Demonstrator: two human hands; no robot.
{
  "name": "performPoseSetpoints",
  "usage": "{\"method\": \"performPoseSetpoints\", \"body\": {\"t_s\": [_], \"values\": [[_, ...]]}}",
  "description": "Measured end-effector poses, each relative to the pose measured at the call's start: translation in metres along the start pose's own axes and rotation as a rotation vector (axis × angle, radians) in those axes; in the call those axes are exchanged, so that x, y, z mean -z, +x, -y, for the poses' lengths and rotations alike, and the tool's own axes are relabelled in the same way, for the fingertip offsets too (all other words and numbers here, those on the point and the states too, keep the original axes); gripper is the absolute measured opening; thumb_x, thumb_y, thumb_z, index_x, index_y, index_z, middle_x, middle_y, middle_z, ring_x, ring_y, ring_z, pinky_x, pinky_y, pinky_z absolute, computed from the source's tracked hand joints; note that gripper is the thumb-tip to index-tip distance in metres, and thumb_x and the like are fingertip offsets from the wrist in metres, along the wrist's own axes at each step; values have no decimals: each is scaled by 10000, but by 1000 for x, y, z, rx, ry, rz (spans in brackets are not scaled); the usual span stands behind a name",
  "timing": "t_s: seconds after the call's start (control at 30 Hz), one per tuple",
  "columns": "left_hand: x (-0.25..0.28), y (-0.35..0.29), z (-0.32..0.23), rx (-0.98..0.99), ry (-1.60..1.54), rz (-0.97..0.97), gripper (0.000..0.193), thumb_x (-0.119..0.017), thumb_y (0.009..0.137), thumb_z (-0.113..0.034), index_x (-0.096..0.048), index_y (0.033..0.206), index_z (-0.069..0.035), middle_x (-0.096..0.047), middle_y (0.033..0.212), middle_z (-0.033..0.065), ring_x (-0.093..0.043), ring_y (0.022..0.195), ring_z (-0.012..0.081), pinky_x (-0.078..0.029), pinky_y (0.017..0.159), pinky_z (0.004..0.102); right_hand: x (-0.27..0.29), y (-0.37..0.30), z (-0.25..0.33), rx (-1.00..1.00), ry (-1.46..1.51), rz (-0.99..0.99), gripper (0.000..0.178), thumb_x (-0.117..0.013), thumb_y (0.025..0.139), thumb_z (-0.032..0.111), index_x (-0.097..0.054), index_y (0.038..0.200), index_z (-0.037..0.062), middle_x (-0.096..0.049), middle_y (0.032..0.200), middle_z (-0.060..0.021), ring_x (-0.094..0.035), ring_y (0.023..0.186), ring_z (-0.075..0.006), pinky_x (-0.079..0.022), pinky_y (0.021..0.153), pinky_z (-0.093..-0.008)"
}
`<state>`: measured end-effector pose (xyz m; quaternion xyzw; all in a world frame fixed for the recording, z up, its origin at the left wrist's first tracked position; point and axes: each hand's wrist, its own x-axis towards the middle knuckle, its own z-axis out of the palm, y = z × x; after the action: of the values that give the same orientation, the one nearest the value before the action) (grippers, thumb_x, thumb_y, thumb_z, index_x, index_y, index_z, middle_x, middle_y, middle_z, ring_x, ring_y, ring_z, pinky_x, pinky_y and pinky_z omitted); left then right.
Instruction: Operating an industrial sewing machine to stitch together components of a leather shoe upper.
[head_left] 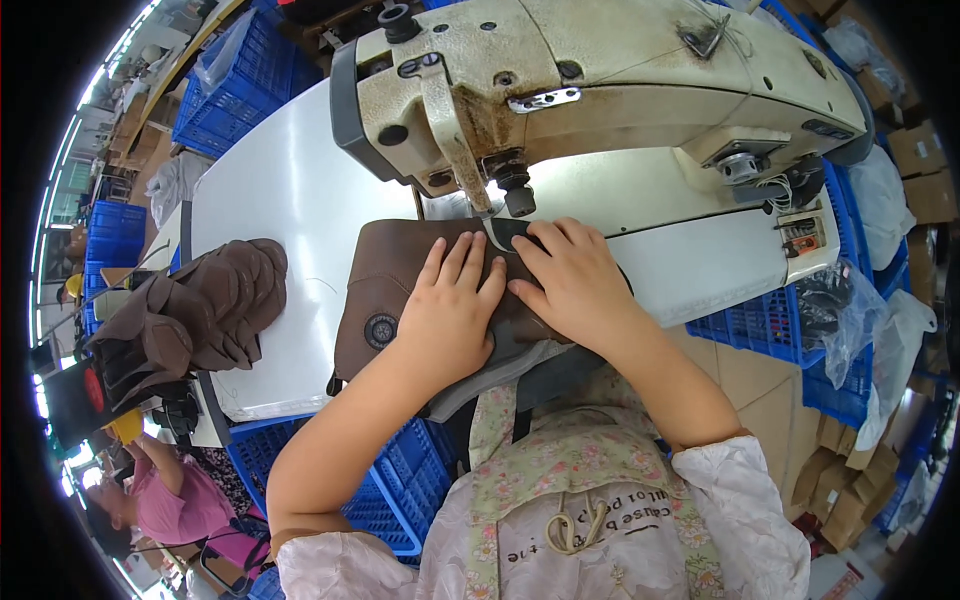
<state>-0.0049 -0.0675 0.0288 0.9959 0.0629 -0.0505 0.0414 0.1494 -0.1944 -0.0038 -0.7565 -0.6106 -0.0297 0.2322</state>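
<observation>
A brown leather piece (385, 265) with a round dark badge (380, 330) lies on the white sewing table, its top edge under the needle area of a sewing machine (520, 195). My left hand (450, 310) rests flat on the leather, fingers stretched toward the presser foot. Just right of the foot, my right hand (570, 270) presses on the work, fingers extended and thumb apart. A dark curved patch (512, 235) shows between the foot and my right fingertips. Grey lining (500, 372) hangs from the near side; its folds are partly hidden under my wrists.
A pile of brown leather pieces (215, 310) sits on the table's left end. Blue crates (395, 490) stand below and around the table. Cardboard boxes (850, 490) and plastic bags (900, 350) are at the right. Another person in pink (185, 500) works at the lower left.
</observation>
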Motion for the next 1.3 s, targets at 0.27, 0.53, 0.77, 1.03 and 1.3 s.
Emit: {"method": "performPoseSetpoints", "body": {"t_s": [0.27, 0.53, 0.77, 1.03, 1.3], "values": [[-5, -2, 5, 19, -101, -21, 791, -671, 654, -149, -469, 1401, 16, -370, 1512, 271, -318, 1439, 385, -199, 1205, 513, 0, 4, -1, 22, 48, 35, 445, -724, 812, 333, -667, 1152, 52, -606, 1149, -78, -536, 1089, -262, -424, 920, -403], [-7, -3, 7, 28, -166, -28, 841, -660, 633, -136, -440, 1432, 6, -360, 1527, 251, -310, 1445, 378, -204, 1205, 510, 1, 4, -5, 33, 62, 55, 448, -696, 844, 361, -675, 1165, 49, -607, 1205, -77, -529, 1138, -264, -424, 932, -403], [-7, -4, 7, 35, -160, -21, 883, -670, 616, -135, -426, 1458, -31, -353, 1536, 235, -308, 1449, 371, -207, 1206, 504, 1, 3, -17, 104, 97, 58, 408, -676, 870, 339, -682, 1156, 48, -634, 1244, -83, -549, 1155, -273, -445, 921, -418], [-7, -3, 10, 26, -176, -20, 894, -673, 608, -139, -422, 1459, -28, -356, 1534, 236, -311, 1448, 369, -211, 1205, 505, 1, 14, -27, 139, 145, 99, 331, -622, 832, 103, -689, 1156, 77, -654, 1175, -76, -562, 1128, -284, -458, 941, -419], [-6, -3, 9, 30, -180, -25, 882, -657, 606, -134, -434, 1452, -22, -356, 1534, 238, -314, 1446, 371, -213, 1203, 502, 1, 14, -30, 183, 115, 97, 335, -578, 823, 86, -703, 1134, 78, -639, 1173, -65, -561, 1099, -270, -457, 953, -419]]}}
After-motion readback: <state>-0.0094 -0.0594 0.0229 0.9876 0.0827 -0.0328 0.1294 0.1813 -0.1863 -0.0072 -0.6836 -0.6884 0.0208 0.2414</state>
